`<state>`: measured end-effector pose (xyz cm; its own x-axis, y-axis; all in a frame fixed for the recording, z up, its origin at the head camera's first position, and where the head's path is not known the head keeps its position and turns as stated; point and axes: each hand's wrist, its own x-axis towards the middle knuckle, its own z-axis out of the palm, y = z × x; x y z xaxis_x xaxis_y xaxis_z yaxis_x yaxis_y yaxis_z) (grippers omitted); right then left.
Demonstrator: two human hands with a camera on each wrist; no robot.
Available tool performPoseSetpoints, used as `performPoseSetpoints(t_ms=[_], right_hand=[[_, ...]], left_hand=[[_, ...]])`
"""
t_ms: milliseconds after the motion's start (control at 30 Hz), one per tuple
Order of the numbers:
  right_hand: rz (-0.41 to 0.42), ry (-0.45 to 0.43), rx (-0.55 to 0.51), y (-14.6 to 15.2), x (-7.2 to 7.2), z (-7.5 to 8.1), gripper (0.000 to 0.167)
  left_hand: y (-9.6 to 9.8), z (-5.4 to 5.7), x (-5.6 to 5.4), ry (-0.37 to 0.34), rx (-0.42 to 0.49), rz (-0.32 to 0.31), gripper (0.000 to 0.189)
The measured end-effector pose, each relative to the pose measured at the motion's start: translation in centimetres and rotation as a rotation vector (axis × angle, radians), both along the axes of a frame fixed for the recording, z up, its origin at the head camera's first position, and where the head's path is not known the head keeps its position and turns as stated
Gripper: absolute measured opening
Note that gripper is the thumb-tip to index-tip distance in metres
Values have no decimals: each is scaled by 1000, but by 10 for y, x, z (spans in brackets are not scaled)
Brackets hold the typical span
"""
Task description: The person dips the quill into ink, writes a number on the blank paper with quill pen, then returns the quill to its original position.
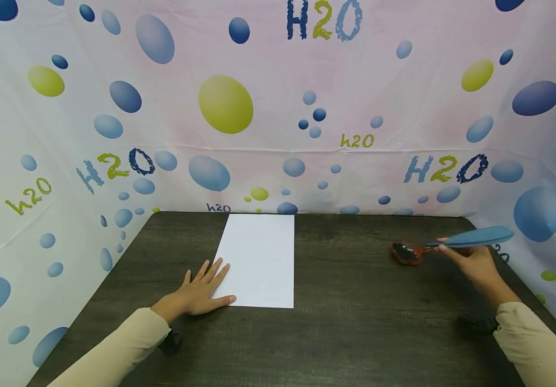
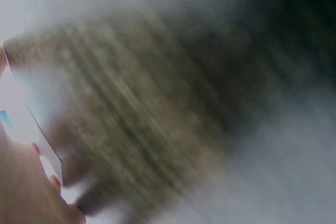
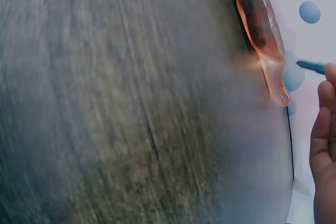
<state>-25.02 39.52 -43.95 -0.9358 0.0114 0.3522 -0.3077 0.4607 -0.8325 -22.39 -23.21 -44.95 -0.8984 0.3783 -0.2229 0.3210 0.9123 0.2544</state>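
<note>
A blue feather quill pen point(image 1: 476, 237) is pinched between the thumb and fingers of my right hand point(image 1: 475, 269) at the right of the table. Its dark tip point(image 3: 310, 66) points left, towards a small translucent orange dish point(image 1: 407, 253) with dark contents and a narrowed end. In the right wrist view a gap shows between the tip and the orange dish point(image 3: 262, 24). My left hand point(image 1: 201, 290) lies with spread fingers over the left edge of a blank white sheet of paper point(image 1: 263, 263). The left wrist view is mostly blurred, with part of that hand point(image 2: 26, 187) at the corner.
The dark wood-grain table point(image 1: 346, 333) reaches back to a white curtain point(image 1: 278, 70) with blue and green dots and H2O lettering. The curtain also rises along both sides. A dark band point(image 1: 476, 324) sits at the right wrist.
</note>
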Motion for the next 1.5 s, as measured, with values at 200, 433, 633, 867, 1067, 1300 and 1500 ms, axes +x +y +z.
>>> performPoseSetpoints(t_ms=[200,433,633,867,1067,1300,1500], right_hand=[[6,-133,62,0,2,5,33],[-16,-198,73,-1,0,5,33],[19,-143,41,-1,1,5,23],[170,-169,23,-2,-1,6,33],[142,-259,104,-7,-3,8,47],[90,-373,235,-16,-7,14,53],[102,-373,256,-20,-10,12,50]], left_hand=[[-1,-4,-2,13,9,4,91],[0,0,-1,-3,-1,3,93],[-1,1,-1,-11,8,-4,93],[0,-1,-2,2,-6,-1,92],[4,10,2,-15,2,-11,89],[5,15,5,0,7,-12,85],[4,13,5,-1,13,-12,86]])
